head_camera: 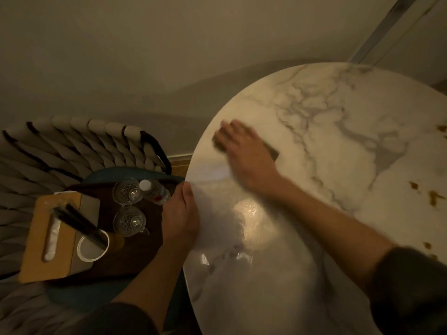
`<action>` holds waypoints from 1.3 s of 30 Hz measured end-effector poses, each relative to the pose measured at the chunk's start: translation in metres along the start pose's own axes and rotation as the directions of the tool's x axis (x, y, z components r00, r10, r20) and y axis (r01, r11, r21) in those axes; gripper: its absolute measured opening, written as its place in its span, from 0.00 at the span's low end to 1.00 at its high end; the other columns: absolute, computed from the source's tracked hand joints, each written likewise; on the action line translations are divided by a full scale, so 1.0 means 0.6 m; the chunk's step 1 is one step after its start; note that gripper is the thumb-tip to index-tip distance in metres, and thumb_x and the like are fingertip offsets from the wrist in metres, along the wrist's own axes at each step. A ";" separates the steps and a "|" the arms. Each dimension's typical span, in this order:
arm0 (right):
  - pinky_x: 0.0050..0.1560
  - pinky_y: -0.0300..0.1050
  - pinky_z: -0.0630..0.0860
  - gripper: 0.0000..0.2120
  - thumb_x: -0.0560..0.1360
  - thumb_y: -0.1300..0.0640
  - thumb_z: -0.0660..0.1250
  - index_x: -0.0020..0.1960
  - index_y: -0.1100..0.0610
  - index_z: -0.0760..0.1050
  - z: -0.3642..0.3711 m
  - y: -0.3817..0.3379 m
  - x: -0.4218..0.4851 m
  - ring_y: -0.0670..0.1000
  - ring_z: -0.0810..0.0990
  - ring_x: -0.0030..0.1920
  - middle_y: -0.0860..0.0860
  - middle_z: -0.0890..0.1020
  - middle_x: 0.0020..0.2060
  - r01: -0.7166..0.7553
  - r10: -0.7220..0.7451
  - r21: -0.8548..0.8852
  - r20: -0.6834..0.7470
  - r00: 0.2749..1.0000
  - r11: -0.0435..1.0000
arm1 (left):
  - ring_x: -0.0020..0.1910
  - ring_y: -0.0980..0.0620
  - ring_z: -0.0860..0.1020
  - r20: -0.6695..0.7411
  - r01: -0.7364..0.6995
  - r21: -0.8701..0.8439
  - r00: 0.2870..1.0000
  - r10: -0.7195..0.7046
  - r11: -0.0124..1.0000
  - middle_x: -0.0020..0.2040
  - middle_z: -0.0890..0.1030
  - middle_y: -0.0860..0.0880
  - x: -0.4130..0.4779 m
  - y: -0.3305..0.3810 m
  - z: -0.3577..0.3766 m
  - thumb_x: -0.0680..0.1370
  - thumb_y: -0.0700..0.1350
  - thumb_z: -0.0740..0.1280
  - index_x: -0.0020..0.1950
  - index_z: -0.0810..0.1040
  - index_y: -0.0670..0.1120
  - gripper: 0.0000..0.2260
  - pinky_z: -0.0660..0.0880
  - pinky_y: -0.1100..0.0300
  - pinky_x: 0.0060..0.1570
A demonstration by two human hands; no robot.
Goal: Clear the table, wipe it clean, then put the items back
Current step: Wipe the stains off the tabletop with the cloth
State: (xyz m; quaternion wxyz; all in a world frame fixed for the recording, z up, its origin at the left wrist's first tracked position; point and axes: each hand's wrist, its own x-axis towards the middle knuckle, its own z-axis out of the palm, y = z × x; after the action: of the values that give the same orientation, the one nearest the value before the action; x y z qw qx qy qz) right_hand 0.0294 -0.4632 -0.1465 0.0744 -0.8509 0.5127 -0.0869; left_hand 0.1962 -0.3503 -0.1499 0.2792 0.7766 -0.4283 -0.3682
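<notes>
Cloth [272,151] — maybe sponge — under right hand [244,151], left hand [180,218] gripping table [350,146]

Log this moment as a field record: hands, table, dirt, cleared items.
right hand: flat on a sponge, pressing it on the table
left hand: grips the table's near edge
table: round marble top, shiny near the person
dirt: brown stains on the right side, unwiped
cleared items: two glass cups, water bottle, tissue box, chopstick cup
resting place: woven-backed chair left of the table
</notes>
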 end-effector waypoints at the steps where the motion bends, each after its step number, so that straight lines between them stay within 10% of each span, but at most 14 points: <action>1: 0.76 0.57 0.53 0.28 0.77 0.57 0.59 0.76 0.52 0.61 0.006 -0.032 -0.047 0.57 0.55 0.78 0.54 0.60 0.78 0.041 -0.042 0.015 0.029 0.999 0.999 | 0.59 0.41 0.76 -0.002 -0.001 -0.004 1.000 0.001 1.000 0.59 0.78 0.43 0.000 -0.001 0.000 0.83 0.58 0.48 0.65 0.74 0.50 0.22 0.70 0.49 0.59; 11: 0.77 0.54 0.51 0.22 0.84 0.53 0.50 0.77 0.50 0.61 -0.017 -0.086 -0.383 0.54 0.50 0.79 0.52 0.56 0.78 0.546 -0.571 0.166 0.264 0.777 0.821 | 0.69 0.38 0.66 -0.021 0.020 0.068 1.000 -0.019 0.997 0.68 0.71 0.36 -0.007 0.011 -0.001 0.84 0.55 0.46 0.70 0.70 0.44 0.24 0.63 0.47 0.66; 15: 0.76 0.54 0.55 0.22 0.81 0.56 0.53 0.74 0.52 0.67 -0.032 0.037 -0.261 0.55 0.59 0.77 0.53 0.63 0.76 0.172 -0.179 0.098 0.069 0.981 0.980 | 0.67 0.36 0.68 -0.066 -0.058 0.170 0.995 0.070 0.984 0.68 0.72 0.37 -0.009 -0.001 0.000 0.84 0.56 0.46 0.70 0.69 0.45 0.23 0.63 0.45 0.66; 19: 0.77 0.56 0.51 0.24 0.81 0.56 0.53 0.76 0.52 0.63 -0.035 0.051 -0.199 0.54 0.55 0.78 0.51 0.61 0.77 -0.217 0.220 0.101 -0.021 0.975 0.971 | 0.69 0.42 0.67 -0.085 -0.254 0.282 0.954 0.288 0.925 0.72 0.66 0.43 -0.056 -0.017 0.005 0.83 0.56 0.49 0.76 0.59 0.47 0.23 0.68 0.44 0.63; 31: 0.76 0.56 0.45 0.32 0.73 0.56 0.58 0.77 0.50 0.59 0.001 -0.187 -0.615 0.54 0.48 0.79 0.52 0.56 0.79 0.044 -0.065 0.147 0.141 0.988 0.988 | 0.78 0.51 0.49 -0.133 -0.307 0.251 0.928 0.347 0.918 0.80 0.49 0.49 -0.322 -0.095 0.041 0.83 0.55 0.49 0.79 0.51 0.47 0.26 0.51 0.48 0.75; 39: 0.75 0.55 0.49 0.32 0.74 0.58 0.63 0.77 0.49 0.60 -0.055 -0.053 -0.832 0.53 0.50 0.78 0.52 0.58 0.78 -0.266 0.258 0.104 0.086 0.962 0.958 | 0.78 0.48 0.48 -0.115 -0.247 0.409 0.941 0.319 0.879 0.80 0.47 0.48 -0.463 -0.093 0.104 0.84 0.52 0.50 0.79 0.53 0.48 0.24 0.45 0.44 0.75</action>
State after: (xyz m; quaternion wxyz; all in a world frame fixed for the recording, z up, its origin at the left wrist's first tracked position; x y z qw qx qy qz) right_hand -0.1800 -0.0078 -0.1430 0.1522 -0.7724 0.6121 -0.0749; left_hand 0.0709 -0.0892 -0.1348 0.2079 0.7749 -0.5751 -0.1599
